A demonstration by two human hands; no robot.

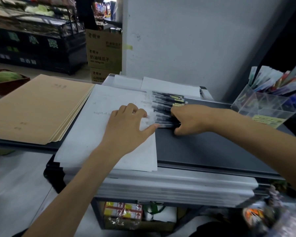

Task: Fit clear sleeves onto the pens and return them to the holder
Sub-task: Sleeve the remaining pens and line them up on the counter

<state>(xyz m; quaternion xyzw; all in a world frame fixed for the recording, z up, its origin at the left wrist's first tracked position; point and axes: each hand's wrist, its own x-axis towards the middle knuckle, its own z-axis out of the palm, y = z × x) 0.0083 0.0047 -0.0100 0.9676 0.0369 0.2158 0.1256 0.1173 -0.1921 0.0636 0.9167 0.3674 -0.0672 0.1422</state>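
The pens (162, 103) lie in a row on the dark worktop (203, 147), between the two hands. The right hand (193, 119) curls its fingers round their ends. The left hand (126, 125) bends its fingers against their tips; I cannot tell if it grips. The holder (256, 106) stands right of the right fingers.

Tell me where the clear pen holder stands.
Head view: the clear holder stands far right on the dark counter, just beyond the right hand and the pens.

Free dark shelf (203, 147) before the pens (167, 100); acrylic holder (263, 106) right, envelope stack (36, 106) left.
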